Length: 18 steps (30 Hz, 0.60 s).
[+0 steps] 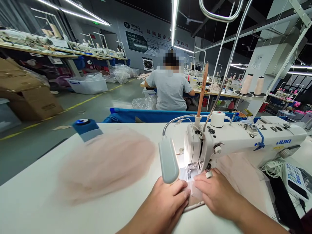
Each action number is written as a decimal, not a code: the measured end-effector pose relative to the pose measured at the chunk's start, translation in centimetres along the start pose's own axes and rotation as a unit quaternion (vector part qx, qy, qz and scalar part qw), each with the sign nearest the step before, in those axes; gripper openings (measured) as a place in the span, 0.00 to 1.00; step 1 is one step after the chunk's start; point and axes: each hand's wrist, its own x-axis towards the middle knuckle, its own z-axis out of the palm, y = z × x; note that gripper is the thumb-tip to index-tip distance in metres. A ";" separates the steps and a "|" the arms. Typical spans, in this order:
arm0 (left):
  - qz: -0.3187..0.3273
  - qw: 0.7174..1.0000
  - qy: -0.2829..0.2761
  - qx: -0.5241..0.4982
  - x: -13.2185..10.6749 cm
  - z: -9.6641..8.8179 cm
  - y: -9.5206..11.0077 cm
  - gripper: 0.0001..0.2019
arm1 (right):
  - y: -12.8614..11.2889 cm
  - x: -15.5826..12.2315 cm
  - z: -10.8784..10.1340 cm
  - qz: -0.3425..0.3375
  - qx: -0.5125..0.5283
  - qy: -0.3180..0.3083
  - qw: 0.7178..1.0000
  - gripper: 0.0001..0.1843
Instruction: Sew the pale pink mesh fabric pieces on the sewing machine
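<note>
A white JUKI sewing machine [234, 143] stands on the right of the white table. Its lit needle and presser foot area [192, 174] lies just beyond my fingertips. My left hand [169, 196] is closed on the left edge of a sheer pale pink fabric [196, 193], partly under a grey lamp head [168, 162]. From the other side, my right hand [216, 191] grips the same fabric, fingers pressed together near the foot. More of the fabric [243, 175] spreads under the machine arm. A loose heap of sheer pink fabric [109, 162] lies to the left.
A blue thread cone [86, 128] lies at the table's far left edge. A phone-like black slab [280, 195] and a white device with coiled cable [296, 180] sit at right. Ahead, a person in a grey shirt [168, 87] sits beyond a blue cloth bin [146, 115].
</note>
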 end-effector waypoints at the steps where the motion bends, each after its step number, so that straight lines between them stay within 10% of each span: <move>1: 0.001 1.000 -0.003 -0.001 0.0 0.0 -0.1 0.18 | 0.0 0.0 0.0 0.000 0.003 0.002 1.000 0.16; 18: -0.024 1.000 0.000 0.007 0.0 0.3 -0.3 0.21 | -0.2 0.1 0.2 -0.024 0.023 -0.011 0.999 0.18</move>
